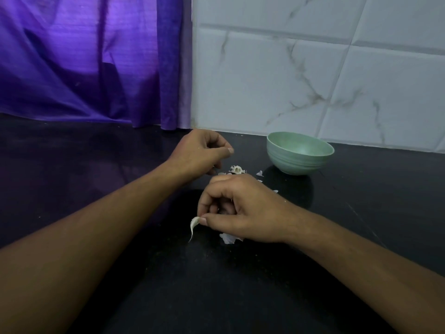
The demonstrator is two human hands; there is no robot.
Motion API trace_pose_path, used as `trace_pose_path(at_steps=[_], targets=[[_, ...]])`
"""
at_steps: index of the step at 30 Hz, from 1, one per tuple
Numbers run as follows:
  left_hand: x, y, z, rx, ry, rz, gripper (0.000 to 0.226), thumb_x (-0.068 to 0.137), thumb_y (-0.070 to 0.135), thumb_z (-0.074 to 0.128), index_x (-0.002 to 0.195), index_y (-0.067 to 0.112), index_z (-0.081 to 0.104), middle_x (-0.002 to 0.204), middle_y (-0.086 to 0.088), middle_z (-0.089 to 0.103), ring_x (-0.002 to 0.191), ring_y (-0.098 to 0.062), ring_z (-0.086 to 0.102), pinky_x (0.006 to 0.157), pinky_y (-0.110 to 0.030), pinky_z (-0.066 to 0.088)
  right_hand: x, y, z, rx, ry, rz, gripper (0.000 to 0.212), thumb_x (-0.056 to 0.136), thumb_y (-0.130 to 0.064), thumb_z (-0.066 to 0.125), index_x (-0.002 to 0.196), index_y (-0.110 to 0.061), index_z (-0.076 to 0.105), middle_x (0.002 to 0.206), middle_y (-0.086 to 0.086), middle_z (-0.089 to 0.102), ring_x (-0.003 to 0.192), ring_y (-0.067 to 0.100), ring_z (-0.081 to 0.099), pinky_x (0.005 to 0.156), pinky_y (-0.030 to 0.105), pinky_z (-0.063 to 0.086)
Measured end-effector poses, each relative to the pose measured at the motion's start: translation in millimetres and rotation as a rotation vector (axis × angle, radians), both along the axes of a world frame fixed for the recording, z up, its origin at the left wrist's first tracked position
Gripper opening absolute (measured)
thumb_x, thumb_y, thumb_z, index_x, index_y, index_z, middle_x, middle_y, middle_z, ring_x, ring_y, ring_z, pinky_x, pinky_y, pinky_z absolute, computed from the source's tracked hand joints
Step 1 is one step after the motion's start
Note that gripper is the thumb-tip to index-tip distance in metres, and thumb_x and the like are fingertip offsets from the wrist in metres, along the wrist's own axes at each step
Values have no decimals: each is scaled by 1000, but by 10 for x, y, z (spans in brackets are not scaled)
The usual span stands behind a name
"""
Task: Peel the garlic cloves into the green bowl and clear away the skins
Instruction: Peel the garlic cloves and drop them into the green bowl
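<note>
Garlic clove (194, 223) in right hand (243, 208)

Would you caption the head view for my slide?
Right hand pinches a garlic clove; left hand curled near skins and green bowl.

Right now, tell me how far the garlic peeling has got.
Partly done: loose skins lie on the black counter near the green bowl, so some peeling has happened. In hand: the right hand pinches a garlic piece. Still to do: the skins are uncleared; the bowl's contents are hidden.

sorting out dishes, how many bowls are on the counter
1: a pale green round bowl stands upright on the black stone counter, near the white marble-tiled wall.
</note>
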State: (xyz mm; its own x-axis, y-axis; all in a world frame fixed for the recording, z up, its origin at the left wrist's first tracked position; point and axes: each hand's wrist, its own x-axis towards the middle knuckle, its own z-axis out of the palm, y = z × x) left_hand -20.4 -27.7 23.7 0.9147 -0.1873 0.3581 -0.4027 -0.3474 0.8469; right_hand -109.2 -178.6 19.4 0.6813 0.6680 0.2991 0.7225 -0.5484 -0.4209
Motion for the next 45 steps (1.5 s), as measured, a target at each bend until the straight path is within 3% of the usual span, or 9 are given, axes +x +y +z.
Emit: trace_pose_path(at_steps=[5, 9, 11, 22, 27, 31, 35, 39, 45], targets=[[-11, 4, 14, 3, 1, -6, 10, 94, 16, 73, 92, 5, 74, 74, -14, 69, 64, -14, 65, 53, -22, 52, 46, -85, 39, 65, 14, -24, 7, 86, -13, 80, 92, -17, 77, 79, -9, 65, 65, 6, 59, 61, 16, 42], [-8, 10, 14, -2, 1, -1, 10, 94, 16, 73, 92, 6, 75, 78, -23, 71, 67, -17, 66, 54, -23, 53, 53, -79, 12, 58, 40, -1, 27, 87, -24, 83, 113, -23, 78, 90, -7, 68, 68, 16, 59, 64, 36, 52], [-2, 8, 8, -3, -1, -3, 9, 94, 15, 73, 91, 7, 75, 83, -26, 72, 69, -19, 67, 57, -26, 56, 36, -47, -13, 27, 44, 26, 31, 88, -28, 82, 118, -24, 77, 93, -7, 68, 71, 16, 61, 67, 35, 53], [-1, 6, 6, -5, -8, -16, 10, 94, 16, 74, 92, 6, 75, 78, -20, 70, 67, -15, 66, 58, -27, 57, 82, -21, -79, -31, -11, 60, 8, 94, -24, 76, 100, -19, 78, 91, -10, 61, 79, 12, 61, 71, 27, 51], [-13, -9, 14, -58, 39, -84, 13, 98, 14, 68, 98, 2, 74, 78, -11, 69, 63, -11, 63, 55, -23, 52, 276, -241, -54, 290, 2, -122, 2, 97, -14, 71, 96, -15, 72, 79, -14, 66, 69, 2, 59, 65, 15, 41], [-39, -26, 28, -88, 122, -191, 25, 106, 21, 58, 102, 2, 73, 83, -1, 72, 72, -19, 63, 62, -33, 58, 459, -478, -48, 531, 52, -278, 4, 98, -13, 70, 96, -16, 72, 78, -5, 70, 70, 9, 59, 65, 28, 48], [-94, -44, 25, -46, 163, -267, 30, 103, 24, 63, 107, -4, 71, 97, -17, 75, 74, -19, 63, 60, -28, 56, 484, -549, -37, 632, 113, -307, 5, 97, -12, 72, 97, -7, 74, 79, 0, 75, 64, 12, 59, 60, 27, 53], [-94, -49, 22, -82, 200, -280, 30, 99, 21, 67, 108, -8, 69, 86, -9, 74, 67, -13, 64, 55, -23, 57, 479, -539, -51, 705, 196, -300, 5, 93, -10, 75, 94, -5, 75, 76, 5, 75, 59, 15, 59, 58, 28, 55], [-98, -34, 37, -159, 264, -303, 24, 94, 18, 73, 106, -2, 71, 85, -5, 75, 64, -10, 64, 52, -21, 56, 483, -546, -45, 783, 287, -284, 13, 92, -4, 74, 104, 0, 76, 89, 35, 69, 62, 16, 61, 59, 27, 57]])
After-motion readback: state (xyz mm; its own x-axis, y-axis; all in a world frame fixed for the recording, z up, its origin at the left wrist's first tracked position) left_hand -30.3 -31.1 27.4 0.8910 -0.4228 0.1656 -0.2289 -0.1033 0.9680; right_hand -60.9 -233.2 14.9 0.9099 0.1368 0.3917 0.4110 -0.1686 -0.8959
